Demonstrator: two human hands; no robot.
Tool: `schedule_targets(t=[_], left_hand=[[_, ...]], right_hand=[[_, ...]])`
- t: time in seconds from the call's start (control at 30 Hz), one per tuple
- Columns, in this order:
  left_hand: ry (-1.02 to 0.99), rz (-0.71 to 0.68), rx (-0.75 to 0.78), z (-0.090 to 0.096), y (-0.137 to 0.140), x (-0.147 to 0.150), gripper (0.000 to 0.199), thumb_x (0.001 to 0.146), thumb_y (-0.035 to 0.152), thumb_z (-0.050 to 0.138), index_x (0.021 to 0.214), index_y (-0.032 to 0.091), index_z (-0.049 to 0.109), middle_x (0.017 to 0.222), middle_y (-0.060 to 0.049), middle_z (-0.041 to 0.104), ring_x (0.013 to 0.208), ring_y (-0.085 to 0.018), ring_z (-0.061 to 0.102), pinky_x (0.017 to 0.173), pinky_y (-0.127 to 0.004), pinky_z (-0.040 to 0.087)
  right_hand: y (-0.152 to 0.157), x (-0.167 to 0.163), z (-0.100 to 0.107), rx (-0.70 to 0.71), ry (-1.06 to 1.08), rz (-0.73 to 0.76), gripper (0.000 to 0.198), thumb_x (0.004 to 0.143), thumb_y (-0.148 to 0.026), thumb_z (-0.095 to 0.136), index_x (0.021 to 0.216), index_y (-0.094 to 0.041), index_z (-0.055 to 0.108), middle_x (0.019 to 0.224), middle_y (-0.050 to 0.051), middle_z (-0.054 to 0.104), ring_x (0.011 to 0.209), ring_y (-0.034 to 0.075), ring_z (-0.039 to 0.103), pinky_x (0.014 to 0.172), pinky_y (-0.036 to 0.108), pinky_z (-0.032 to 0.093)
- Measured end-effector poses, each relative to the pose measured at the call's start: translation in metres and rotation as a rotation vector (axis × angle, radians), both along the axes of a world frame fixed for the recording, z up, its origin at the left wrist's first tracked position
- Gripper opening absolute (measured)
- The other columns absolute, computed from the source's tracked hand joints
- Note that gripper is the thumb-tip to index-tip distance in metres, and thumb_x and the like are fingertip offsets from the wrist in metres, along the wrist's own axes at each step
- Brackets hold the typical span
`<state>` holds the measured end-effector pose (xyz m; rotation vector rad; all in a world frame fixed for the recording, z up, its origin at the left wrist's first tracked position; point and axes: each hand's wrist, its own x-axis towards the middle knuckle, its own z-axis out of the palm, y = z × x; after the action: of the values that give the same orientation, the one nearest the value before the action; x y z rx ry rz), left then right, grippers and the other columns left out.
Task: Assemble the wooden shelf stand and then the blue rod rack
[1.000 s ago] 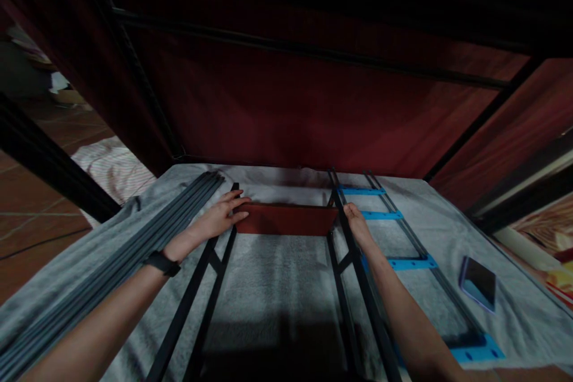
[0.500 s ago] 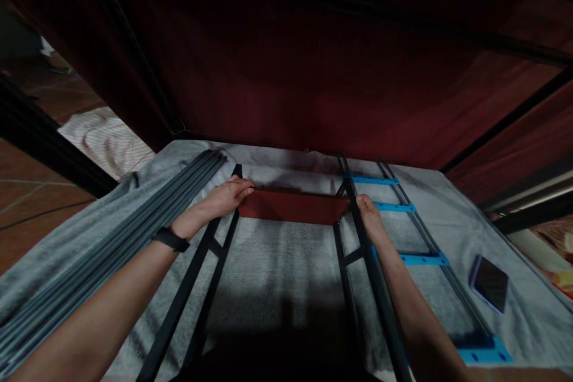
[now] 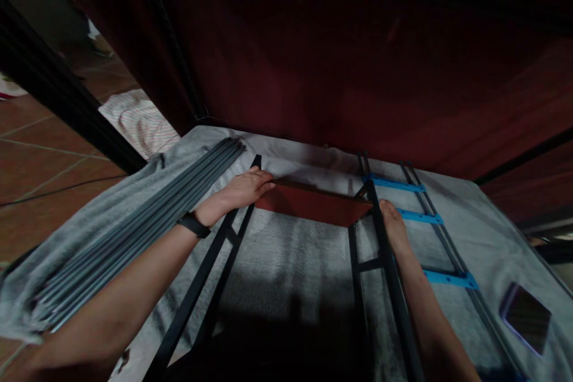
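Note:
A reddish-brown board (image 3: 313,203) spans the gap between two black ladder-like metal side frames, the left frame (image 3: 197,292) and the right frame (image 3: 394,292). My left hand (image 3: 250,186), with a dark band at the wrist, is closed over the board's left end where it meets the left frame. Against the outer side of the right frame, level with the board's right end, rests my right hand (image 3: 393,221), its fingers bent in and partly hidden. Both hands stay level with the board's two ends.
Several grey metal tubes (image 3: 147,227) lie bundled on the grey blanket (image 3: 286,274) at left. Slim dark rods with blue crosspieces (image 3: 418,216) lie at right, near a phone (image 3: 526,317). Dark red fabric (image 3: 335,83) on a black frame closes off the far side.
My view has turned left and tilted, so the scene sits farther right. Both hands keep their places at the board's ends; the board stays between the frames.

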<state>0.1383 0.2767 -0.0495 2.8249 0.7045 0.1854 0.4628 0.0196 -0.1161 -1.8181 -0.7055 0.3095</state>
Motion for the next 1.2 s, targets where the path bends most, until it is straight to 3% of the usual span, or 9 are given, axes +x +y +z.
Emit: schedule_targets(t=[0.2, 0.37, 0.53, 0.87, 1.2], left_hand=[[-0.018, -0.001, 0.013, -0.001, -0.002, -0.002, 0.035, 0.100, 0.042, 0.036, 0.106, 0.021, 0.063, 0.098, -0.006, 0.064, 0.099, -0.021, 0.057, 0.087, -0.030, 0.045], [-0.037, -0.016, 0.030, -0.004, -0.001, -0.003, 0.037, 0.100, 0.042, 0.035, 0.107, 0.020, 0.063, 0.102, -0.007, 0.065, 0.099, -0.021, 0.056, 0.086, -0.031, 0.045], [-0.039, -0.015, 0.029, -0.004, 0.001, -0.001, 0.039, 0.100, 0.044, 0.033, 0.108, 0.021, 0.063, 0.102, -0.006, 0.065, 0.102, -0.022, 0.056, 0.088, -0.031, 0.044], [-0.064, -0.023, -0.017, -0.008, 0.007, -0.001, 0.041, 0.097, 0.048, 0.034, 0.107, 0.022, 0.064, 0.104, -0.007, 0.066, 0.105, -0.023, 0.055, 0.093, -0.033, 0.043], [-0.068, -0.007, -0.043, -0.003, 0.005, -0.001, 0.041, 0.096, 0.048, 0.034, 0.104, 0.022, 0.065, 0.100, -0.007, 0.066, 0.101, -0.023, 0.057, 0.089, -0.034, 0.045]], right_hand=[[-0.004, -0.013, 0.007, 0.018, 0.035, 0.009, 0.047, 0.082, -0.069, 0.050, 0.076, -0.022, 0.056, 0.070, -0.001, 0.055, 0.068, 0.015, 0.049, 0.065, 0.030, 0.040], [-0.008, -0.016, 0.005, 0.062, 0.079, 0.022, 0.041, 0.082, -0.064, 0.054, 0.078, -0.024, 0.052, 0.067, -0.004, 0.048, 0.061, 0.013, 0.041, 0.057, 0.028, 0.034], [-0.005, -0.008, 0.002, 0.078, 0.041, 0.057, 0.041, 0.079, -0.065, 0.057, 0.074, -0.024, 0.051, 0.067, -0.005, 0.045, 0.065, 0.014, 0.042, 0.061, 0.027, 0.036], [0.002, -0.002, 0.002, 0.085, 0.120, 0.066, 0.042, 0.075, -0.067, 0.057, 0.078, -0.025, 0.057, 0.078, 0.000, 0.060, 0.078, 0.019, 0.053, 0.073, 0.032, 0.043], [-0.003, -0.005, 0.008, 0.057, 0.020, 0.092, 0.040, 0.079, -0.066, 0.052, 0.074, -0.027, 0.050, 0.069, -0.003, 0.050, 0.071, 0.018, 0.045, 0.066, 0.031, 0.039]])
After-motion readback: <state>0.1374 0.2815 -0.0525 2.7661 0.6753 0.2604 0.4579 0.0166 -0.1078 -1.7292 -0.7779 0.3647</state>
